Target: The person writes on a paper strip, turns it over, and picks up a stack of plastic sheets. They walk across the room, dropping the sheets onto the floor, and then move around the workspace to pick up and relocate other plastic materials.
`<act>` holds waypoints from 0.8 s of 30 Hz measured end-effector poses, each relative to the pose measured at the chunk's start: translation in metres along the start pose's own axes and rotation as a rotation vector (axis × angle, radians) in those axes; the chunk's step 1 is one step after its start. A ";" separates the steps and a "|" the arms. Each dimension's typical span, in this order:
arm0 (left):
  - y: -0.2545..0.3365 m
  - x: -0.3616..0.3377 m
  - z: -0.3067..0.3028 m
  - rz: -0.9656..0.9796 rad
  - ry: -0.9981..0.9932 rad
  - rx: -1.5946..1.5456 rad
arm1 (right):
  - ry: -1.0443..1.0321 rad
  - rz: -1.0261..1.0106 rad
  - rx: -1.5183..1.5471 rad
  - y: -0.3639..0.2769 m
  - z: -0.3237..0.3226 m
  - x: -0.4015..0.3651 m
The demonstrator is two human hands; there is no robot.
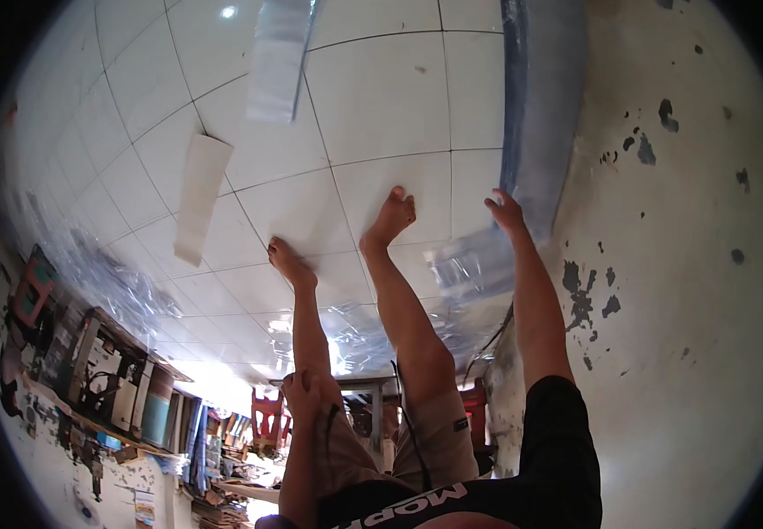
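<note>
My right hand (506, 212) reaches forward with thumb and fingers apart, its fingertips right at the edge of a long strip of bluish clear plastic sheeting (544, 106). This sheeting lies along the foot of the wall. Just left of my right wrist, a shorter folded piece of clear plastic (474, 264) lies on the floor. My left hand (303, 392) rests over my left knee with its fingers loosely bent and holds nothing.
White tiles (390, 97) make up the floor, with my bare feet on them. A cream strip (202, 198) and a folded plastic sheet (277, 66) lie ahead. Crumpled plastic (90, 273) is at left. The peeling wall (663, 264) stands at right; red stools (268, 419) are behind.
</note>
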State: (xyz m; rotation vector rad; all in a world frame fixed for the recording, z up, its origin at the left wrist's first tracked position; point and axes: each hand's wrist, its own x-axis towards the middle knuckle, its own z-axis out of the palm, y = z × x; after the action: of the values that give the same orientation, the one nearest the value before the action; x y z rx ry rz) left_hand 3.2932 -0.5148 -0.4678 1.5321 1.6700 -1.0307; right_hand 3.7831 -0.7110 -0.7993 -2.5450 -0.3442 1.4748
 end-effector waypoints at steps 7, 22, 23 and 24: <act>-0.013 0.016 -0.025 0.142 0.064 0.085 | 0.074 0.106 0.007 0.058 0.053 -0.029; -0.088 0.040 -0.121 0.260 0.223 -0.217 | -0.598 -0.256 0.593 -0.074 0.254 -0.209; -0.100 0.040 -0.131 0.300 0.223 -0.274 | -0.674 -0.299 0.355 -0.114 0.250 -0.244; -0.116 0.041 -0.137 0.301 0.246 -0.321 | -0.782 -0.347 0.005 -0.159 0.241 -0.284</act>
State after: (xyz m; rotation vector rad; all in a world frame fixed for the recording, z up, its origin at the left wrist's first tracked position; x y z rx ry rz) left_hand 3.1802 -0.3767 -0.4219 1.6726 1.6056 -0.4085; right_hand 3.4195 -0.6306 -0.6402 -1.6654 -0.8224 2.2195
